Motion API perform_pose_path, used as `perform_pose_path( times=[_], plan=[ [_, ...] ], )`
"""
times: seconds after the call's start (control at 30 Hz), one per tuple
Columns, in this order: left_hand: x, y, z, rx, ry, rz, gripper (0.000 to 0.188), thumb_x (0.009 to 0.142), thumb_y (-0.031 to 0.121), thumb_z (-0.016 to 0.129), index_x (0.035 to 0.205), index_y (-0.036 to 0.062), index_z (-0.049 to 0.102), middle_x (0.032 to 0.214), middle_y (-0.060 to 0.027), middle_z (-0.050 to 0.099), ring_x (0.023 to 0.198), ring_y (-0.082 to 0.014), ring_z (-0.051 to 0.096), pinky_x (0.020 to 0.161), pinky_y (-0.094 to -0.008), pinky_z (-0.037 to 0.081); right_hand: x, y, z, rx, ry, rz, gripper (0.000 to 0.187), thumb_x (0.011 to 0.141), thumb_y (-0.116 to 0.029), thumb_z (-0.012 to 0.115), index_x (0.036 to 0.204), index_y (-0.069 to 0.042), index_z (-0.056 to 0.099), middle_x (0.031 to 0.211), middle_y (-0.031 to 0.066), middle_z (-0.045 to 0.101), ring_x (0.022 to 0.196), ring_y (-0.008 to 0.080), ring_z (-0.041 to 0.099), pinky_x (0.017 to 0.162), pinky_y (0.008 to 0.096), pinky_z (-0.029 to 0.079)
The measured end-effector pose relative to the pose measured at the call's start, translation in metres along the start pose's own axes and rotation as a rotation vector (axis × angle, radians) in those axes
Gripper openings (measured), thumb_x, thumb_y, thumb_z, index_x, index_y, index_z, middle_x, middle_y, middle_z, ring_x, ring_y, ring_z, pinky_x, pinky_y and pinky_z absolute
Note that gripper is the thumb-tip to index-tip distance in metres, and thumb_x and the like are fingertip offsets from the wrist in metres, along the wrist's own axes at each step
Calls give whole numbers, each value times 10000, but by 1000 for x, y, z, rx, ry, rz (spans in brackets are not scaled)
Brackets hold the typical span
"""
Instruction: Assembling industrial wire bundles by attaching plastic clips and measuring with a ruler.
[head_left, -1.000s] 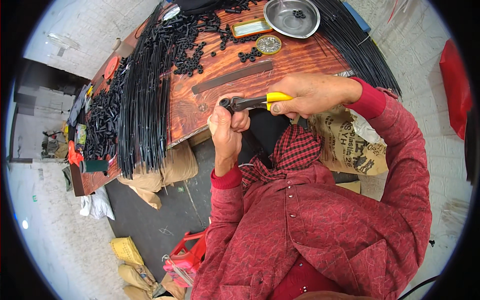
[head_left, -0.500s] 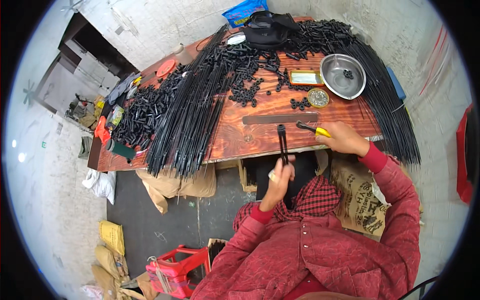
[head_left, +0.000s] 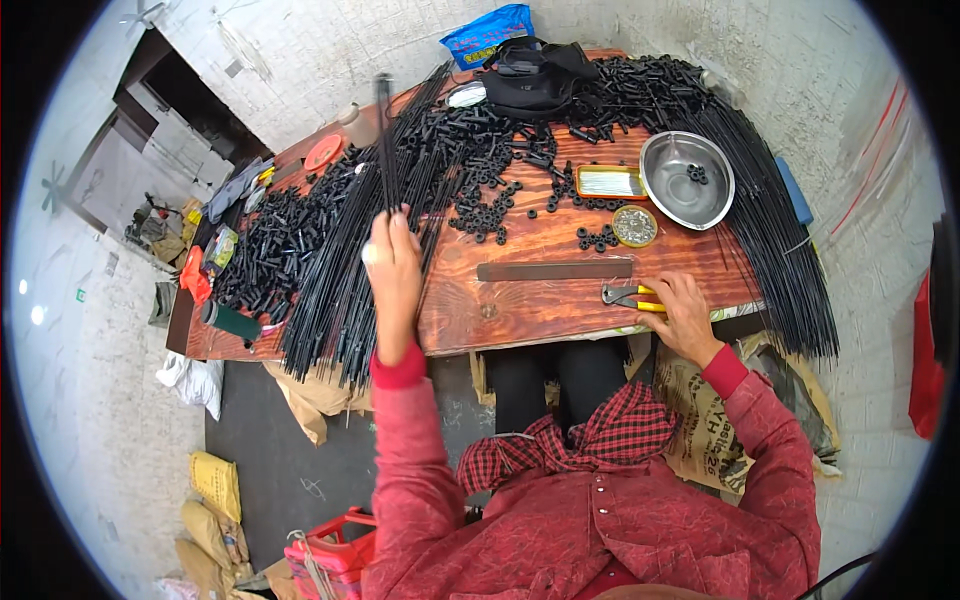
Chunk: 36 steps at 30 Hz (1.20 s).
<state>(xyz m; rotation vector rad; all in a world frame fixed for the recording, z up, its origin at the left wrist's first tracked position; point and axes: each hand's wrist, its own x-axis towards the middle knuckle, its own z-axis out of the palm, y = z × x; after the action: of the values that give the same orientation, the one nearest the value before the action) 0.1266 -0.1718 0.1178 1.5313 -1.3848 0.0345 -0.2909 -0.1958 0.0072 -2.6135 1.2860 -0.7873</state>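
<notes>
My L hand (head_left: 393, 262) is up in front of the L side of the glossy red-brown wood-grain tabletop (head_left: 560, 318), fingers closed round some slim black rods (head_left: 387, 150) that stand nearly upright out of it; top end's blurred, can't tell how many. Just beside & behind it, a long dense bundle of thin black rods (head_left: 335, 300) lies along the tabletop, ends poking past the front edge.

My R hand (head_left: 685, 312) is by the front edge, R of centre, thumb & fingers on the yellow-handled dark metal pincers (head_left: 614, 293); can't tell if it's gripping or just resting. Pincers' head points L, handles spread apart.

Just beyond, a flat dark-brown strip (head_left: 555, 270) lies crosswise. Past that: a small cluster of black plastic rings (head_left: 597, 239), touching or nearly touching a round yellow-rimmed tub (head_left: 655, 232) w/ silvery bits; then a rectangular yellow-rimmed tray (head_left: 578, 182) w/ pale thin pins, & next to it a round shiny steel bowl (head_left: 685, 208) w/ a few black rings in it.
</notes>
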Motion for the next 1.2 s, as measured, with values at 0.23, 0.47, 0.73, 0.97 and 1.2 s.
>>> perform_pose_path(
  times=[0.23, 0.47, 0.73, 0.97, 1.2],
  plan=[
    [43, -157, 11, 794, 36, 184, 290, 984, 279, 572, 1152, 46, 612, 928, -198, 674, 805, -380, 662, 690, -459, 536, -4, 5, 4, 54, 38, 25, 557, 764, -330, 777, 1244, -99, 612, 1167, 113, 562, 1123, 336, 520, 944, 459, 422],
    [31, -231, 23, 1012, -74, 108, 491, 912, 315, 648, 1330, 72, 565, 1025, -205, 636, 940, -391, 617, 794, -507, 491, 0, 17, 12, 70, 70, 15, 508, 778, -346, 768, 1218, -146, 616, 1144, 83, 567, 1111, 313, 523, 908, 446, 418],
    [15, -134, 50, 468, -107, 346, 399, 974, 209, 567, 1336, 42, 569, 1248, -222, 544, 1162, -377, 502, 1002, -473, 378, -11, 27, 5, 99, 49, -40, 534, 798, -368, 763, 1261, -150, 608, 1176, 71, 563, 1111, 302, 513, 936, 451, 402],
    [-108, -9, 88, 83, -417, 319, 259, 933, 59, 601, 1188, 35, 632, 1185, -166, 544, 1162, -328, 511, 993, -440, 403, -8, 84, -36, -110, 415, 88, 117, 840, -162, 673, 936, -95, 667, 902, 79, 620, 885, 293, 610, 769, 399, 509],
    [-170, 44, 108, -86, -462, 166, 174, 919, 42, 603, 1081, 10, 660, 1120, -160, 577, 1082, -323, 551, 955, -423, 419, -3, 224, -83, -615, 318, 686, 259, 821, -277, 734, 984, -82, 686, 951, 139, 638, 907, 335, 639, 775, 480, 526]
  ],
)
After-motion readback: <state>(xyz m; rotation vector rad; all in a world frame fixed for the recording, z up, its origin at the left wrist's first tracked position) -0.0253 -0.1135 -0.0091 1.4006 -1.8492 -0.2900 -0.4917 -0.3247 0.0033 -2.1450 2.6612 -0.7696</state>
